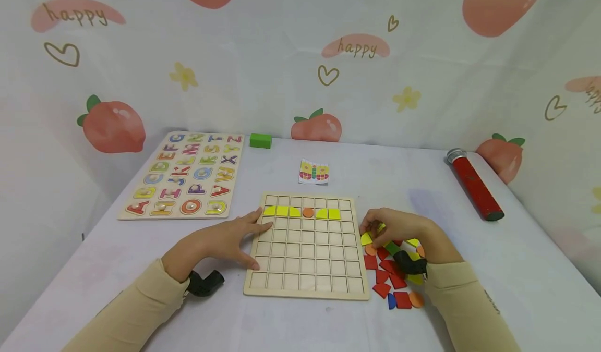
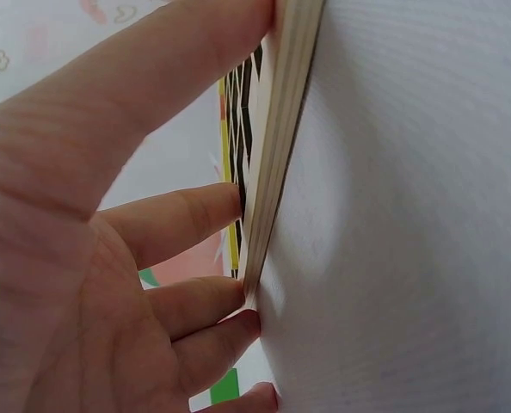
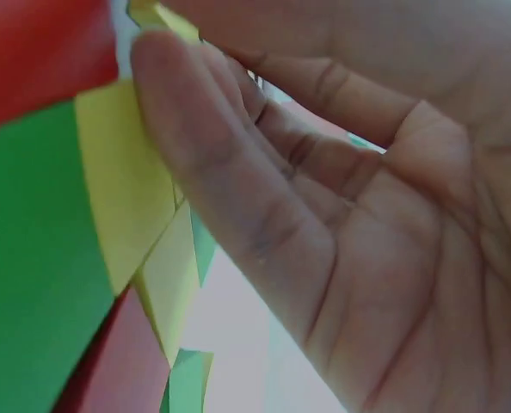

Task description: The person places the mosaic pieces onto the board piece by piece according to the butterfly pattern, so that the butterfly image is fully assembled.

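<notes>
A square wooden grid board [image 1: 307,293] lies mid-table with a row of yellow pieces [image 1: 283,211] and one orange disc [image 1: 308,213] near its far edge. My left hand [image 1: 225,240] rests at its left side, fingers spread and fingertips touching the rim; in the left wrist view the board edge [image 2: 281,146] meets them. To the right, my right hand [image 1: 396,227] bends over a loose pile of coloured pieces [image 1: 396,268]. Its thumb and fingers pinch a yellow piece [image 3: 171,19] at their tips, partly hidden by the thumb.
A small picture card [image 1: 314,172] with a butterfly pattern lies behind the board. Further left are an alphabet puzzle board [image 1: 183,177] and a green block [image 1: 260,141]. A red microphone [image 1: 475,185] lies at the far right, before a printed cloth backdrop.
</notes>
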Available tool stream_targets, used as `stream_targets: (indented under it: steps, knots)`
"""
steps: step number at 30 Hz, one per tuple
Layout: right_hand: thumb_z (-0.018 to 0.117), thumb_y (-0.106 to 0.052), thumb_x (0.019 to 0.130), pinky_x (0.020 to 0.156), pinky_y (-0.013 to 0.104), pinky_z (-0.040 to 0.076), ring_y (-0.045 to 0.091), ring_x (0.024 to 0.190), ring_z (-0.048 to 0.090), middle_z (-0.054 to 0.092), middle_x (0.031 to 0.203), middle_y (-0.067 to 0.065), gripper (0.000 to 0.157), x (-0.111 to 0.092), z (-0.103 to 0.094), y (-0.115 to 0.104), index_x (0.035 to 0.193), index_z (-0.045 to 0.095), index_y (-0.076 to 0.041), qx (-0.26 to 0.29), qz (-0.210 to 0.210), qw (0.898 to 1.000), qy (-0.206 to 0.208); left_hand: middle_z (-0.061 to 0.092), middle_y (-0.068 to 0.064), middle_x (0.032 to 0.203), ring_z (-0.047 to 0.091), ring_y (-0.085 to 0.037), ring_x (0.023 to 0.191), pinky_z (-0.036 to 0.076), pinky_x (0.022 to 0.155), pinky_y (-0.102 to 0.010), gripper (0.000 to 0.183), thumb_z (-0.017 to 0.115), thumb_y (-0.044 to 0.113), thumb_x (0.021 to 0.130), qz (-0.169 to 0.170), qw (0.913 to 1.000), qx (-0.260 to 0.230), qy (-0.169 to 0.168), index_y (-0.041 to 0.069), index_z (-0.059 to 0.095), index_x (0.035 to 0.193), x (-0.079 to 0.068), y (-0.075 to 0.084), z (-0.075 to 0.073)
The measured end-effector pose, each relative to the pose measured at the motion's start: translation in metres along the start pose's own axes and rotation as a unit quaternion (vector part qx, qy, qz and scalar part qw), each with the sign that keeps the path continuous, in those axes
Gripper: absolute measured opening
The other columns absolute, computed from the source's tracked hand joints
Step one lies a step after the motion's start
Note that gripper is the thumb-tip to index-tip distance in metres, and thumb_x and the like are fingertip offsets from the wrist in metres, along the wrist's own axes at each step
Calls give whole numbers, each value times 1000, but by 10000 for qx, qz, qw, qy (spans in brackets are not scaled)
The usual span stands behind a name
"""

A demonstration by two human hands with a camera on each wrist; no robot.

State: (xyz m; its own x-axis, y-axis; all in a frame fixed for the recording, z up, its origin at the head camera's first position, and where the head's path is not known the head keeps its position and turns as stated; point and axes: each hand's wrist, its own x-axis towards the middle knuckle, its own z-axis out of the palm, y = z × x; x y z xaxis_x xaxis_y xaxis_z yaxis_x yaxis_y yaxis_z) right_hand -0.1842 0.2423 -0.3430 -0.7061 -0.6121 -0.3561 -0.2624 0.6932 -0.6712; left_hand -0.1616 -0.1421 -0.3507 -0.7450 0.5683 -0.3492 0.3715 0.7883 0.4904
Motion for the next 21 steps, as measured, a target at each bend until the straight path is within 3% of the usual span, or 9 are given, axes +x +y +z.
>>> stream_targets:
  steps: [6, 21]
  knots:
    - [66, 2, 79, 70, 23, 52, 15, 79, 52, 60, 95, 5, 19, 1, 0, 1, 96, 61, -3, -20, -67, 10000, 39, 6, -10, 158, 12, -34, 144, 22, 114, -54, 91, 78, 48, 68, 53, 10000, 30, -30, 23, 35, 145, 0, -1, 0]
    - [73, -5, 78, 68, 24, 51, 16, 80, 51, 56, 95, 5, 18, 2, 2, -2, 92, 61, -5, -146, -86, 9998, 113, 5, -9, 158, 11, -33, 145, 22, 114, -53, 92, 78, 50, 67, 45, 10000, 36, -18, 24, 35, 145, 2, -3, 1]
